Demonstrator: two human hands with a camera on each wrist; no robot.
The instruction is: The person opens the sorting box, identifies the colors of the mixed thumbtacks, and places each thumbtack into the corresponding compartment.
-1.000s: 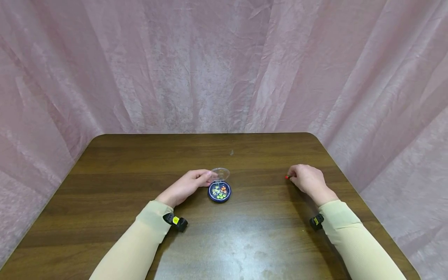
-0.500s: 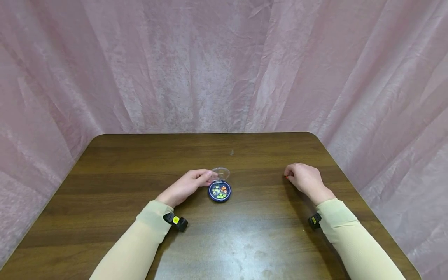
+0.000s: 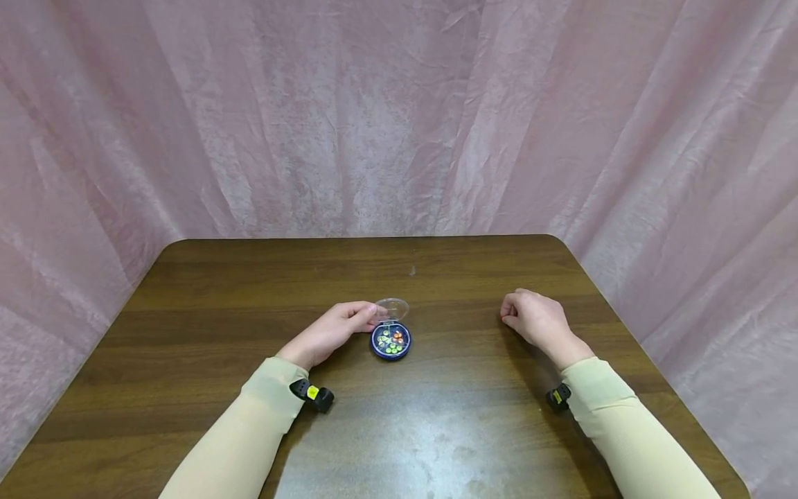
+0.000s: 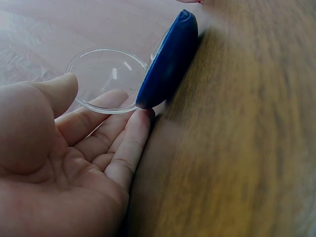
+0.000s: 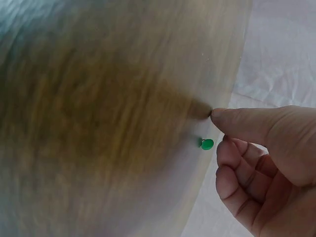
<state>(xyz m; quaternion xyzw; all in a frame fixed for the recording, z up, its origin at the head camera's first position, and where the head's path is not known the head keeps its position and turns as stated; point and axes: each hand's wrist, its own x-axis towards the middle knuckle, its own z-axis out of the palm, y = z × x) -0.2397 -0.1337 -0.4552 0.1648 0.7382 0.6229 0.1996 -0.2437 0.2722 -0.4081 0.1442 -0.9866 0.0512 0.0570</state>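
Observation:
A small round blue case [image 3: 390, 355] stands mid-table with its hinged clear lid [image 3: 395, 309] raised and several small green, yellow and orange-red pieces inside. My left hand [image 3: 333, 333] pinches the lid's rim between thumb and fingers; in the left wrist view the lower fingers touch the case [image 4: 174, 61] near the hinge. On the right, my right hand [image 3: 537, 320] has curled fingers low over the table. In the right wrist view its thumb meets the tabletop, with the index finger hidden. A small green round piece [image 5: 207, 144] lies beside those fingers. A red spot [image 4: 199, 1] shows by them in the left wrist view.
The brown wooden table [image 3: 262, 270] has rounded far corners. Behind and around it hangs a pink curtain [image 3: 386, 138]. Black wrist cameras sit on both sleeves. Glare brightens the table's near middle.
My right hand has slid slightly left. The red piece seen at its fingertips earlier is now hidden in the head view. My left hand and the case have stayed put.

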